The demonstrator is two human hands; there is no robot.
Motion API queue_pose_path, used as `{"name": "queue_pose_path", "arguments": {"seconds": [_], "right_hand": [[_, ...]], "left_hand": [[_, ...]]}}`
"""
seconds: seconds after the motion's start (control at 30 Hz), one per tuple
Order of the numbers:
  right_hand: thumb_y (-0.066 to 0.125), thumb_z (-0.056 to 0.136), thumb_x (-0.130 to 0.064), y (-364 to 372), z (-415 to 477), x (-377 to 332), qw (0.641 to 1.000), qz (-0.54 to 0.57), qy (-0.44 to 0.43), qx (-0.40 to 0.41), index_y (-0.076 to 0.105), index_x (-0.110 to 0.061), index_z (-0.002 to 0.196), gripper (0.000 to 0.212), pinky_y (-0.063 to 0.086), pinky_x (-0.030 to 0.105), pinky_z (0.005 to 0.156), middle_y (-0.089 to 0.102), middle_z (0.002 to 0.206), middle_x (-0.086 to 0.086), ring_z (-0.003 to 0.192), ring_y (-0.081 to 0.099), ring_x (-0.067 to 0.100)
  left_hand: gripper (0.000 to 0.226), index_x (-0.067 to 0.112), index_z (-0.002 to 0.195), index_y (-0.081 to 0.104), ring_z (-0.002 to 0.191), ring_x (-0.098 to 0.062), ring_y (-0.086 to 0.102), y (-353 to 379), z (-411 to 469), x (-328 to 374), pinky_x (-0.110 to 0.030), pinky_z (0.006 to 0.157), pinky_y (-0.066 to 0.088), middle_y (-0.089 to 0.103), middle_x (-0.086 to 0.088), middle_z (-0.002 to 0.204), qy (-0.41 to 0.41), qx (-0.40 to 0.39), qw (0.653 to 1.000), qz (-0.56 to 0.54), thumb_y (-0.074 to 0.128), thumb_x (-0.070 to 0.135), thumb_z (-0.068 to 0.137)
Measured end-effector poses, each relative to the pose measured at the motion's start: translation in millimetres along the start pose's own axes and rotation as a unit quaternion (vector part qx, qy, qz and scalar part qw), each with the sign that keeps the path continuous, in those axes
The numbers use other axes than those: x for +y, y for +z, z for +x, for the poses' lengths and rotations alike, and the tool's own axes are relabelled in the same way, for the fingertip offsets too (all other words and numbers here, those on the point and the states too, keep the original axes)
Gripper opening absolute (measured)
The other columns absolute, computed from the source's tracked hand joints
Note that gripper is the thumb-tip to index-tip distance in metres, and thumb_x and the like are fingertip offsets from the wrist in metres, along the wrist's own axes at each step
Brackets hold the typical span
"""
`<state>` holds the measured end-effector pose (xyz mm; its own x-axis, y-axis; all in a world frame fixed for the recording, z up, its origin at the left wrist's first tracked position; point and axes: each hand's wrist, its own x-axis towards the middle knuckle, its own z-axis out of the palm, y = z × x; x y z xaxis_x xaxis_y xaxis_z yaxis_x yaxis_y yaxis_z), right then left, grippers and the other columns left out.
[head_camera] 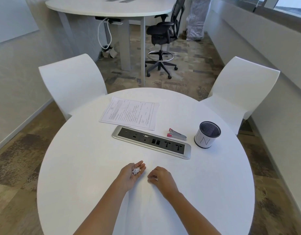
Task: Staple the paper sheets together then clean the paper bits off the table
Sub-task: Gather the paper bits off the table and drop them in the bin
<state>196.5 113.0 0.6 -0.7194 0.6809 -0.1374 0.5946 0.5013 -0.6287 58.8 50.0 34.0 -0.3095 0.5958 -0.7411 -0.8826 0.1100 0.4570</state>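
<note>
On the near tabletop point(88, 167), the left hand point(131, 175) is cupping paper bits point(136, 170) in a spread grip, best kept level, while the right hand point(160, 178) is pinching up another scrap.

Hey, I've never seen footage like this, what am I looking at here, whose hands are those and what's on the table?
There is one picture, from a camera worn on a person's head, looking down at their bare hands over a round white table. The left hand lies palm up, cupping a small heap of white paper bits. The right hand rests palm down, fingers curled. Farther off lie printed paper sheets, a grey socket panel, a pink and silver stapler and a black mesh cup wrapped in white paper.
</note>
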Motion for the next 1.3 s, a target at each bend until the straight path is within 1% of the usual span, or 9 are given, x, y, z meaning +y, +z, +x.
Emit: {"name": "queue_pose_path", "arguments": {"seconds": [0.1, 0.3, 0.47, 0.53, 0.6, 0.83, 1.0, 1.2, 1.3], "right_hand": [[0.063, 0.083, -0.014, 0, 0, 3, 1.0, -0.006, -0.017, 0.023, 0.071, -0.013, 0.087, 0.009, 0.041, 0.021, 0.074, 0.055, 0.083, -0.008, 0.082, 0.052, 0.011], [0.051, 0.091, -0.007, 9, 4, 5, 0.994, -0.08, -0.062, 0.03, 0.064, -0.005, 0.089, 0.013, 0.036, 0.019, 0.073, 0.059, 0.094, 0.006, 0.086, 0.047, 0.015], [0.075, 0.069, -0.002, 13, 6, 9, 0.998, -0.05, -0.031, -0.009, 0.061, -0.016, 0.07, 0.02, 0.037, 0.012, 0.06, 0.057, 0.073, -0.003, 0.065, 0.053, 0.012], [0.058, 0.085, -0.003, 6, 9, 8, 0.999, -0.029, -0.031, 0.032, 0.06, -0.011, 0.082, 0.009, 0.033, 0.013, 0.067, 0.056, 0.086, 0.001, 0.078, 0.051, 0.015], [0.046, 0.092, -0.007, 4, 10, 16, 0.998, -0.031, -0.028, 0.057, 0.055, -0.014, 0.084, 0.014, 0.034, 0.011, 0.069, 0.05, 0.089, -0.003, 0.083, 0.046, 0.012], [0.051, 0.091, -0.011, -3, 11, 21, 0.999, -0.022, -0.016, 0.024, 0.054, -0.02, 0.082, 0.013, 0.034, 0.006, 0.068, 0.045, 0.081, -0.013, 0.083, 0.048, 0.01], [0.064, 0.085, -0.017, 0, 12, 18, 1.0, 0.013, -0.005, 0.012, 0.064, -0.012, 0.089, 0.007, 0.037, 0.016, 0.073, 0.05, 0.087, -0.005, 0.084, 0.048, 0.011], [0.05, 0.094, -0.016, 5, 15, 15, 0.995, -0.084, -0.047, 0.021, 0.062, -0.005, 0.1, 0.017, 0.033, 0.019, 0.078, 0.059, 0.106, 0.008, 0.1, 0.05, 0.02], [0.052, 0.093, -0.013, 5, 13, 8, 0.986, -0.158, -0.056, 0.009, 0.063, -0.005, 0.098, 0.014, 0.039, 0.025, 0.077, 0.06, 0.1, 0.01, 0.094, 0.055, 0.025]], "left_hand": [[0.032, -0.009, 0.087, 0.055, 0.083, -0.029, 0.059, 0, -1, 0, -0.032, 0.057, 0.057, 0.062, -0.019, 0.093, 0.003, -0.001, 1.0, 0.001, 0.028, 0.005, 0.1], [0.029, -0.009, 0.093, 0.055, 0.085, -0.029, 0.06, -5, 3, -3, -0.031, 0.057, 0.059, 0.063, -0.019, 0.096, 0.0, 0.0, 1.0, 0.004, 0.03, 0.004, 0.099], [0.03, -0.008, 0.088, 0.055, 0.083, -0.028, 0.06, -3, 0, -5, -0.031, 0.058, 0.058, 0.062, -0.019, 0.094, 0.004, 0.009, 1.0, 0.023, 0.03, 0.004, 0.099], [0.031, -0.008, 0.085, 0.054, 0.082, -0.028, 0.059, -2, -3, -6, -0.03, 0.056, 0.057, 0.062, -0.019, 0.091, 0.006, 0.011, 1.0, 0.027, 0.029, 0.004, 0.099], [0.033, -0.007, 0.083, 0.055, 0.08, -0.028, 0.058, -2, -5, -6, -0.029, 0.056, 0.057, 0.061, -0.018, 0.089, 0.004, 0.013, 0.999, 0.03, 0.028, 0.003, 0.099], [0.033, -0.007, 0.08, 0.056, 0.079, -0.028, 0.058, -2, -7, -6, -0.029, 0.056, 0.057, 0.061, -0.018, 0.088, 0.004, 0.021, 0.999, 0.04, 0.028, 0.001, 0.097], [0.033, -0.008, 0.082, 0.056, 0.079, -0.028, 0.058, -2, -5, -6, -0.029, 0.057, 0.057, 0.061, -0.019, 0.087, -0.001, 0.022, 0.999, 0.039, 0.029, 0.001, 0.098], [0.035, -0.008, 0.081, 0.057, 0.079, -0.028, 0.059, -2, -5, -7, -0.028, 0.058, 0.057, 0.062, -0.019, 0.085, -0.005, 0.023, 0.999, 0.043, 0.029, 0.004, 0.099], [0.035, -0.008, 0.082, 0.058, 0.078, -0.028, 0.059, -1, -4, -6, -0.029, 0.057, 0.057, 0.063, -0.018, 0.084, -0.004, 0.021, 0.999, 0.046, 0.029, 0.003, 0.098]]}}
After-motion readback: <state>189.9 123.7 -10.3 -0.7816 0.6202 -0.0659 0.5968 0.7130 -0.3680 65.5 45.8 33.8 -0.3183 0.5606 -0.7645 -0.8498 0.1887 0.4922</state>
